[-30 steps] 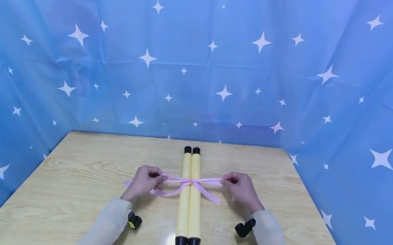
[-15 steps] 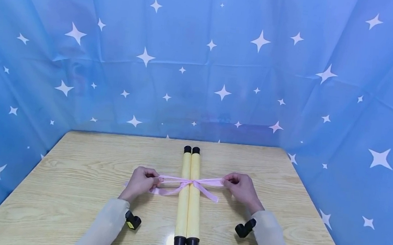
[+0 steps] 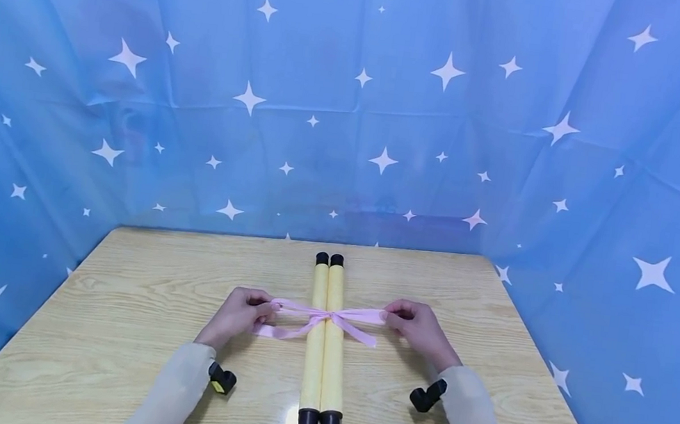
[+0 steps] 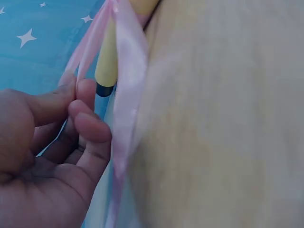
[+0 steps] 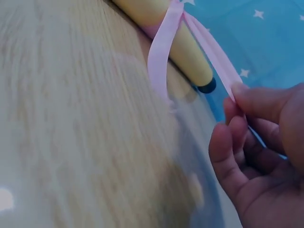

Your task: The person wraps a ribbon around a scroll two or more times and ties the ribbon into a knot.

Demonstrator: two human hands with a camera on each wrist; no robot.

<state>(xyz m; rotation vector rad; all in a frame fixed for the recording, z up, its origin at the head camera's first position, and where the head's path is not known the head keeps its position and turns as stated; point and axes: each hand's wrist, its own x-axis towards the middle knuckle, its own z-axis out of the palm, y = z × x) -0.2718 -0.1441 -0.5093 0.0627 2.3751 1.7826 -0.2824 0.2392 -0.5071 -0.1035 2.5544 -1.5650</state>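
Observation:
Two pale yellow scrolls (image 3: 314, 363) with black end caps lie side by side on the table. A pink ribbon (image 3: 331, 316) goes round their middle, knotted on top in a bow with loops and loose tails. The left hand (image 3: 238, 314) pinches the left loop between thumb and forefinger; its two strands show in the left wrist view, beside a hanging ribbon tail (image 4: 129, 71). On the other side, the right hand (image 3: 419, 329) pinches the right loop, drawn out sideways. A ribbon tail (image 5: 160, 57) curves down to the table in the right wrist view. The knot's underside is hidden.
The wood-grain table (image 3: 134, 300) reaches back to a blue curtain (image 3: 299, 130) with white stars, which also hangs at both sides. Small black cameras (image 3: 221, 378) sit on both wrists, over pale sleeves (image 3: 169, 388).
The left hand has moved left, drawing its loop further out. The ribbon end that showed left of that hand is no longer visible. The right hand stays nearly still; the view has shifted slightly.

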